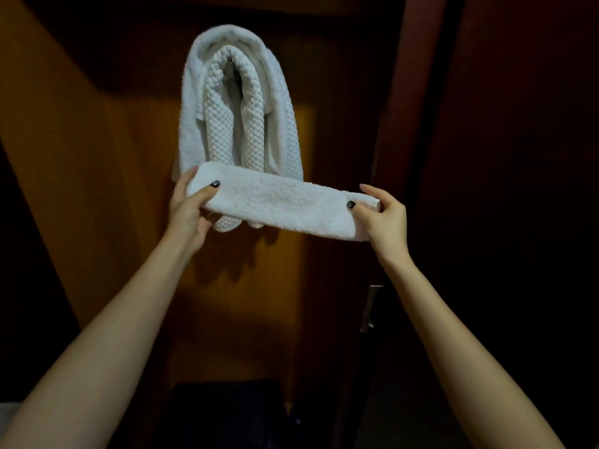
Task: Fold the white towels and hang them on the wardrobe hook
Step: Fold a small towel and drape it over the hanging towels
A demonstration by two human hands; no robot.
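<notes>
A folded white towel [282,202] is stretched level between my hands as a long narrow band. My left hand [188,212] grips its left end, thumb on top. Its right end is pinched by my right hand [385,218]. Just behind and above it, two white towels hang draped over a hook on the wooden wardrobe panel: a smooth outer towel [191,124] and a waffle-textured inner towel [220,124]. The hook [230,64] itself is mostly hidden under them. The held towel overlaps the lower ends of the hanging ones.
The orange-brown wardrobe panel [129,189] fills the left and centre. A dark reddish door edge [402,124] runs down the right, with a metal handle [371,306] lower down. A dark object [223,413] lies on the wardrobe floor below.
</notes>
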